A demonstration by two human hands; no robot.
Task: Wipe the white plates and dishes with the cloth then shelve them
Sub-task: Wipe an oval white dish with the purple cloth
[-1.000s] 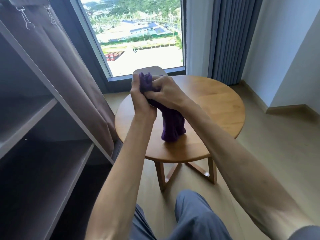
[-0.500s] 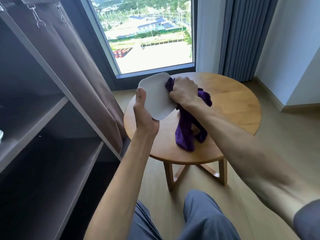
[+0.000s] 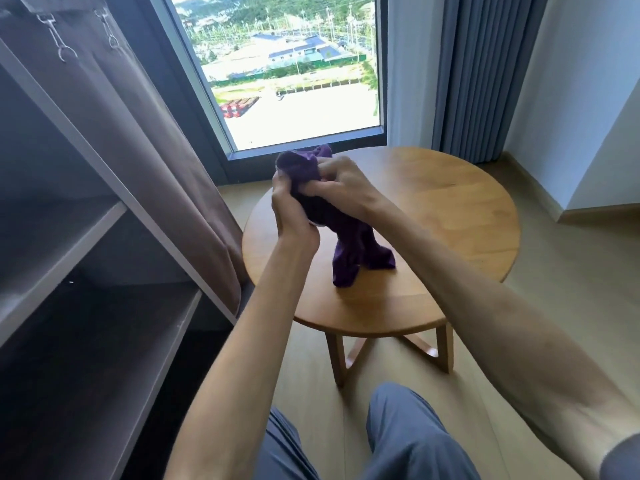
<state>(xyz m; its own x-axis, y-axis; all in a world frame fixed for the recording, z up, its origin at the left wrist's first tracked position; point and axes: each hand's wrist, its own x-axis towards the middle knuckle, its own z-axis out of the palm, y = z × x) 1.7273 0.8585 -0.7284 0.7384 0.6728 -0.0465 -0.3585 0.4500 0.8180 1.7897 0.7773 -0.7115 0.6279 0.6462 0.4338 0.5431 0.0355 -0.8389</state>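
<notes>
Purple cloth [image 3: 349, 237], both hands' fingers [image 3: 311, 190] gripping it

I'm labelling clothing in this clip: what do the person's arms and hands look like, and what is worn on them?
Both forearms are bare. The left hand and right hand wear no gloves or visible jewellery. A grey sleeve edge shows on the right upper arm.

Soft, matt purple cloth [image 3: 346, 244], bunched and creased. Round table of smooth honey-coloured wood [image 3: 450, 216] with a faint satin sheen. Matt grey-brown shelving boards [image 3: 104, 341]. Brown fabric cover [image 3: 166, 161] hung on shiny metal clips [image 3: 57, 36]. Pleated grey-blue cloth curtain [image 3: 485, 74].
</notes>
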